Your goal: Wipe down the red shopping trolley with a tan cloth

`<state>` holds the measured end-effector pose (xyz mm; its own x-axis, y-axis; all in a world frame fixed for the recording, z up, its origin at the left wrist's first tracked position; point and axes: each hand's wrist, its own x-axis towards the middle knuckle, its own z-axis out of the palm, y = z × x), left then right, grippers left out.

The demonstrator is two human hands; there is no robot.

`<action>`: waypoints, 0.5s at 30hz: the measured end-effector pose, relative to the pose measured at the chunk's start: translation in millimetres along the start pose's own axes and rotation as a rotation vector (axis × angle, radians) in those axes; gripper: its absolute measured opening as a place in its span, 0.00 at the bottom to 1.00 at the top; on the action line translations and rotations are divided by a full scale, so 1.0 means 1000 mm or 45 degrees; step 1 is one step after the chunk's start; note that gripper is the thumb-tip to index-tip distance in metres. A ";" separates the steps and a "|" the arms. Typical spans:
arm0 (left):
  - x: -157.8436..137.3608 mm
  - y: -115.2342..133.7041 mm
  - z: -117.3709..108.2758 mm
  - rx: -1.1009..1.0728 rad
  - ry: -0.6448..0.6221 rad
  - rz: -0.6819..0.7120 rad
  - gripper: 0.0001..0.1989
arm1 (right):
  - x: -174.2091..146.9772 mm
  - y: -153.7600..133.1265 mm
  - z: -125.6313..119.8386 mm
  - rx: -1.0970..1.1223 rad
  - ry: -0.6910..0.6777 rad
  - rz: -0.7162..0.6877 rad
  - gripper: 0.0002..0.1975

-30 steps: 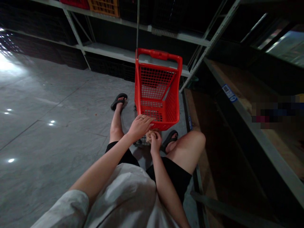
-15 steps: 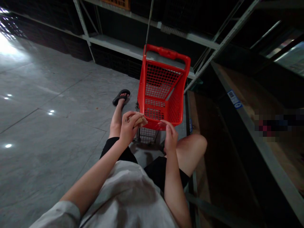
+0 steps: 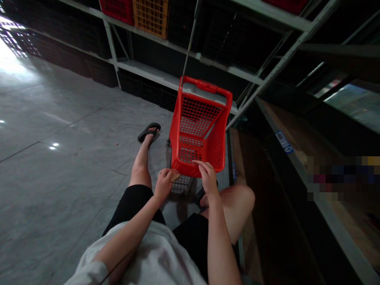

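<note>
My left hand [image 3: 164, 186] is closed around a small tan, flat item [image 3: 175, 177], whose kind I cannot make out. It is just in front of the near-left corner of a red plastic shopping basket cart [image 3: 226, 134]. My right hand [image 3: 208, 176] is over the near rim, its index finger stretched out to the left and nothing visible in it. The other right fingers are partly hidden. Through the cart's lattice sides and bottom, no goods show.
A grey metal rack [image 3: 148, 73] with dark crates and an orange crate [image 3: 151, 18] stands behind the cart. To the right runs a wooden ledge [image 3: 297, 138] with blue-white labels. My sandalled foot [image 3: 149, 132] rests on the grey floor [image 3: 74, 186] left of the cart.
The view has tilted up, so the cart and rack sit lower in it. My right hand has shifted left along the near rim and its index finger is straighter. My left hand still holds the tan item.
</note>
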<state>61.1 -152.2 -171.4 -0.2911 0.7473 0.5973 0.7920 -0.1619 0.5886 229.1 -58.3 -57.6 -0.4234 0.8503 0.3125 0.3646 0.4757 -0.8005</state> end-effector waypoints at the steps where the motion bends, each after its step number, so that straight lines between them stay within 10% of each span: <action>1: 0.008 0.007 -0.005 -0.040 0.074 0.018 0.15 | 0.001 -0.001 0.001 -0.022 -0.012 -0.021 0.17; 7: 0.036 0.049 0.005 -0.174 0.216 0.050 0.14 | 0.005 -0.003 0.010 -0.290 -0.001 -0.054 0.14; 15: 0.001 0.021 0.033 -0.610 0.344 -0.926 0.15 | 0.001 -0.007 -0.021 -0.269 -0.059 0.073 0.20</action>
<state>95.3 -134.1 -176.3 -0.7952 0.6031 0.0622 0.0738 -0.0055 0.9973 243.6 -56.0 -41.0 -0.4325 0.8686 0.2417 0.5527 0.4672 -0.6901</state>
